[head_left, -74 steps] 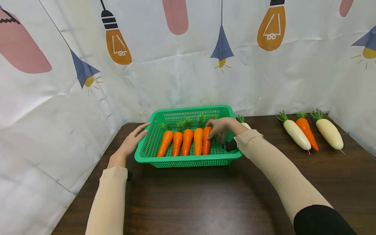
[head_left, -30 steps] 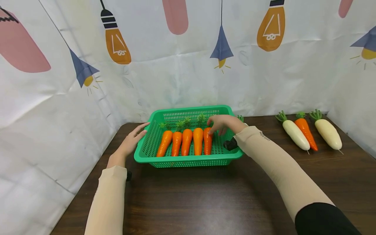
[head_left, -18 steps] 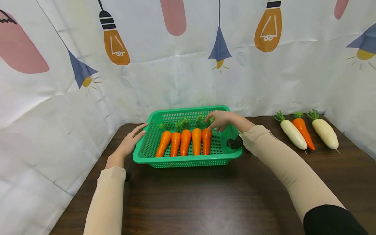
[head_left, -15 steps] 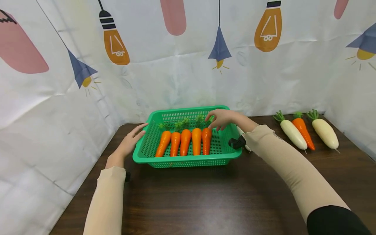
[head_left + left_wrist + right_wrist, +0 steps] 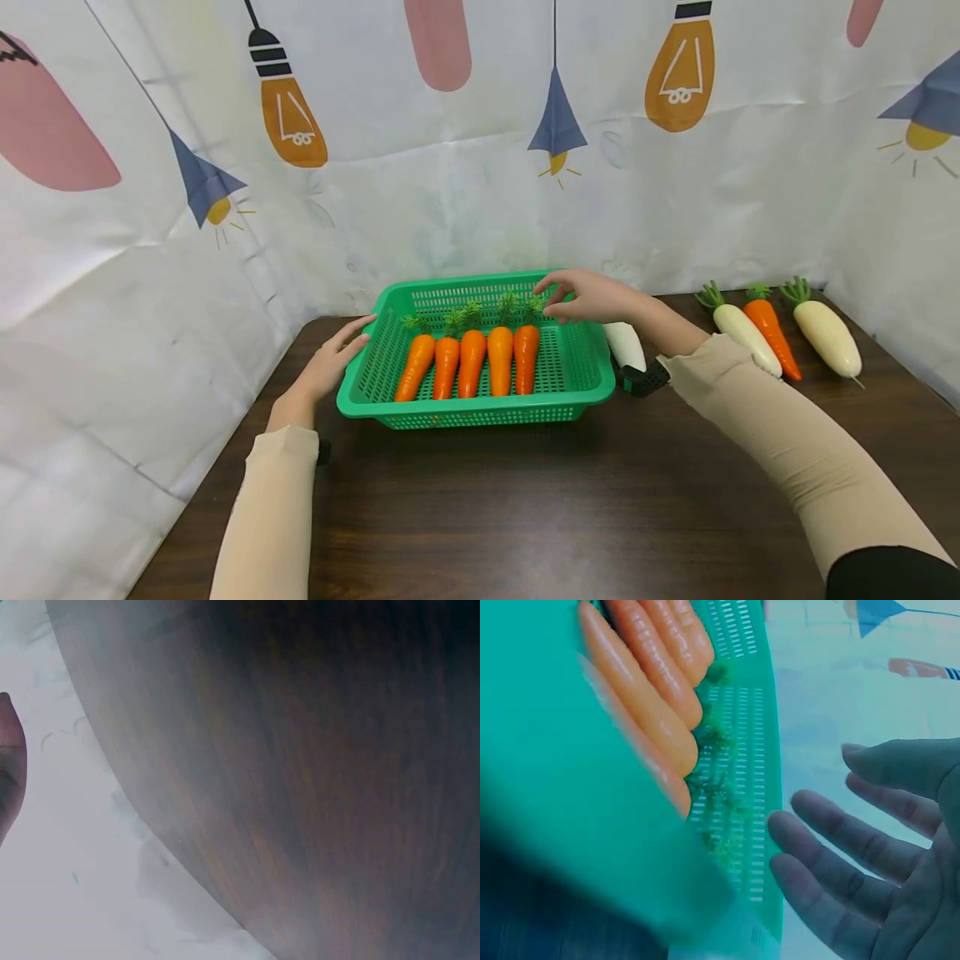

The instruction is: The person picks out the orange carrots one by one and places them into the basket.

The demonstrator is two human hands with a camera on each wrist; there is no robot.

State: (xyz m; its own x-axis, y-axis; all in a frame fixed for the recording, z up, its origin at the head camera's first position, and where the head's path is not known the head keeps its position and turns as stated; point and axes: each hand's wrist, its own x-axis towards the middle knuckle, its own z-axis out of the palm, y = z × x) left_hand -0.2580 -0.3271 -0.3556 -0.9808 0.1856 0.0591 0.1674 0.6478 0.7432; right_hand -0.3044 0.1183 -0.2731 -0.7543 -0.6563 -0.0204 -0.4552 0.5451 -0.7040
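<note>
Right hand [image 5: 592, 297] hovers, fingers loosely spread (holding nothing), over the green perforated plastic basket [image 5: 375, 379]; left hand [image 5: 330, 365] rests flat against it.

The left hand [image 5: 328, 363] lies at about 9 o'clock in the head view, palm down, fingers straight and close together, pointing toward 1 o'clock. Its forearm, in a beige sleeve [image 5: 272, 508], runs back toward 6 o'clock. In the left wrist view only an edge of this hand [image 5: 10, 769] shows, at 9 o'clock.

The right hand [image 5: 588, 297] hangs raised just past centre, toward 1 o'clock, fingers loosely spread and pointing toward 9 o'clock, holding nothing. Its arm stretches from 4 o'clock, beige-sleeved, with a dark cuff at the frame's lower corner. In the right wrist view the fingers [image 5: 832, 847] are relaxed, slightly bent and apart, palm bare.
</note>
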